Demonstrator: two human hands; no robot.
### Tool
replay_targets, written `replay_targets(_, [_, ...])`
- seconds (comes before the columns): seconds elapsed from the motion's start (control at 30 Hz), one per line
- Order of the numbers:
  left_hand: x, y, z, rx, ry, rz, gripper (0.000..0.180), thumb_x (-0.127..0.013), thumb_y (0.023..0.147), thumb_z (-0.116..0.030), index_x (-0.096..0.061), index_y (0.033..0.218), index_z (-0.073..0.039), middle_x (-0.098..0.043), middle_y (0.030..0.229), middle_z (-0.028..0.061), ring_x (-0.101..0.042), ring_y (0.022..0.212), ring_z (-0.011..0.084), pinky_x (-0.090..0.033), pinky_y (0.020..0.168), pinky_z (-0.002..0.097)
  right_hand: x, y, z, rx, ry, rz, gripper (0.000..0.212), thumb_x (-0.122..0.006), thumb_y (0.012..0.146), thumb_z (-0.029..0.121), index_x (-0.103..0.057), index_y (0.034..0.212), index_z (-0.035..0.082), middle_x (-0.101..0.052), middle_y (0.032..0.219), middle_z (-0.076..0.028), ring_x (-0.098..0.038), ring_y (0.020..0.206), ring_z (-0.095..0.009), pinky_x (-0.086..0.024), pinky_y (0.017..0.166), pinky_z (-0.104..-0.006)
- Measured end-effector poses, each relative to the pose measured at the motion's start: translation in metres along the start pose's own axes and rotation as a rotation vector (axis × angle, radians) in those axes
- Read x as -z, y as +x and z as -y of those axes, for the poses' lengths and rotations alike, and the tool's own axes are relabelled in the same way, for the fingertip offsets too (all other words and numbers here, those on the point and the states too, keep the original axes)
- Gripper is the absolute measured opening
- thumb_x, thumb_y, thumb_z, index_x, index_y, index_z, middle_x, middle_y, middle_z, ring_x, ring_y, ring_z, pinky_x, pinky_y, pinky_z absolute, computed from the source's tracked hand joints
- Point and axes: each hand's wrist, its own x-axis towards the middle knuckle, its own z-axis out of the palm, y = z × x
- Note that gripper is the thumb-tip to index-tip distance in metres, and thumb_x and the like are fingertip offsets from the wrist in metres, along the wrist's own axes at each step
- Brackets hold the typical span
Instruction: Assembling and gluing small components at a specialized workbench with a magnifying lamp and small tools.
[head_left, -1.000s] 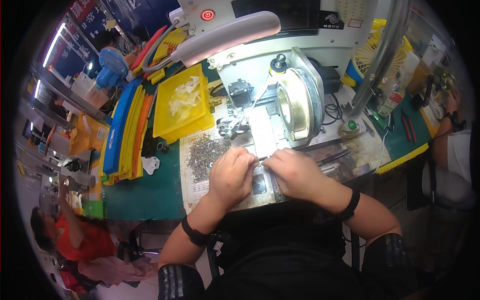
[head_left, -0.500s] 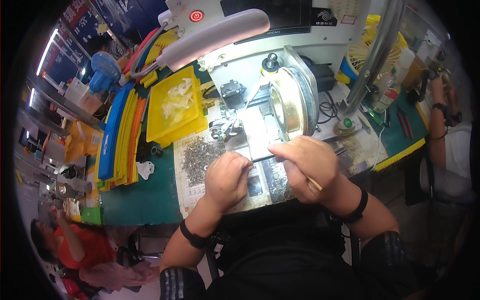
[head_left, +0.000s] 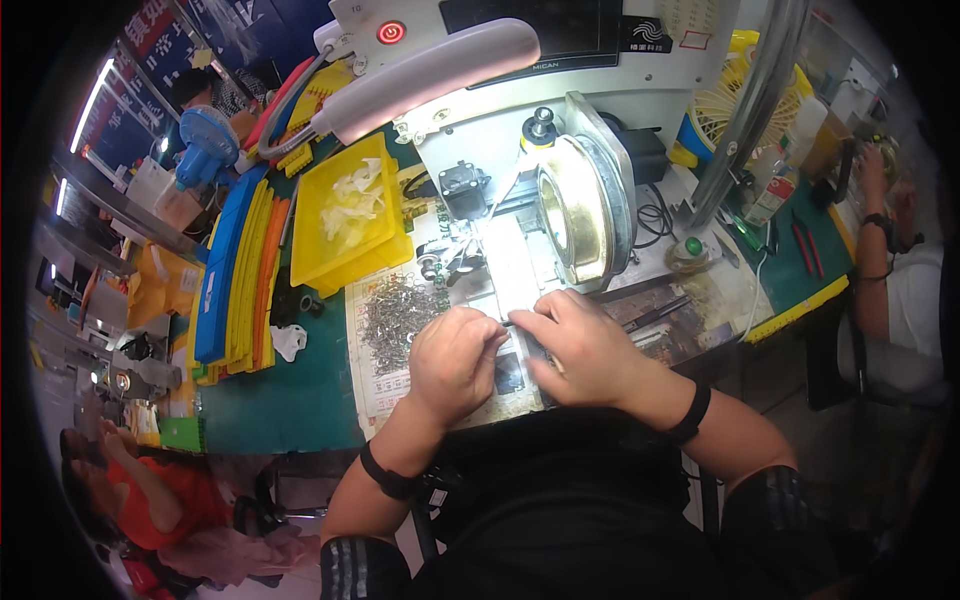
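Note:
My left hand (head_left: 450, 365) is closed in a pinch at the front of a small workbench machine. Close beside it, my right hand (head_left: 585, 350) also has its fingers pinched, thumb and forefinger by the left fingertips. Whatever they grip is too small to make out. Just beyond the fingers lies a brightly lit white strip (head_left: 512, 265). To its right stands the machine's brass-coloured ring wheel (head_left: 550, 215). A heap of tiny metal pieces (head_left: 398, 315) is spread on paper left of my left hand. A thin dark tool (head_left: 658, 312) rests to the right of my right hand.
A yellow bin (head_left: 345, 265) holding white scraps stands at left, beside stacked blue, yellow and orange trays (head_left: 235, 270). A lamp (head_left: 430, 75) hangs above the work. Red-handled pliers (head_left: 807, 245) lie at right. A person in red sits at lower left, another at far right.
My right hand has moved left and down, closer to my left hand. The thin wooden stick that it held no longer shows. The dark tool at right is more exposed.

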Motion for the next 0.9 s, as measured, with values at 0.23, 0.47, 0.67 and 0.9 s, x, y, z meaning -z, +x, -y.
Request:
replay_targets(0.23, [-0.001,-0.004,0.006,-0.037,-0.019,-0.028,0.013,-0.072,0.082,-0.001,-0.062,0.087,-0.006,-0.062,0.079,0.0107,-0.061,0.068,0.0298,-0.048,0.059,0.0377,0.036,-0.035,-0.023,0.079,-0.064,-0.11,0.032,-0.077,0.076,0.019,-0.068,0.103,0.003,-0.061,0.087,-0.014,-0.061,0.082,-0.032,-0.049,0.074,-0.0402])
replay_targets(0.47, [0.003,-0.003,0.002,-0.015,-0.008,0.002,0.013,-0.072,0.082,-0.001,-0.062,0.086,-0.007,-0.063,0.08,0.0107,-0.062,0.07,0.0298,-0.049,0.061,0.0375,0.094,-0.056,-0.056,-0.315,-0.681,0.031,0.076,-0.075,0.082,0.022,-0.044,0.145,-0.006,-0.044,0.151,-0.026,-0.045,0.138,-0.04,-0.036,0.114,-0.0472])
replay_targets(0.67, [0.011,-0.001,-0.006,-0.008,-0.007,0.012,0.013,-0.072,0.081,0.0,-0.061,0.086,-0.006,-0.062,0.08,0.011,-0.062,0.07,0.0304,-0.049,0.061,0.0377,0.086,-0.059,-0.079,-0.283,-0.438,-0.348,0.069,-0.075,0.083,0.02,-0.048,0.141,-0.005,-0.042,0.152,-0.026,-0.045,0.137,-0.042,-0.036,0.114,-0.046])
replay_targets(0.9, [0.03,0.001,-0.01,-0.058,0.091,0.063,0.013,-0.072,0.079,0.0,-0.062,0.085,-0.006,-0.062,0.08,0.0109,-0.061,0.068,0.0304,-0.046,0.06,0.0387,0.081,-0.064,-0.084,-0.339,-0.386,-0.313,0.064,-0.075,0.085,0.021,-0.051,0.138,-0.004,-0.044,0.15,-0.026,-0.046,0.136,-0.043,-0.037,0.113,-0.0457])
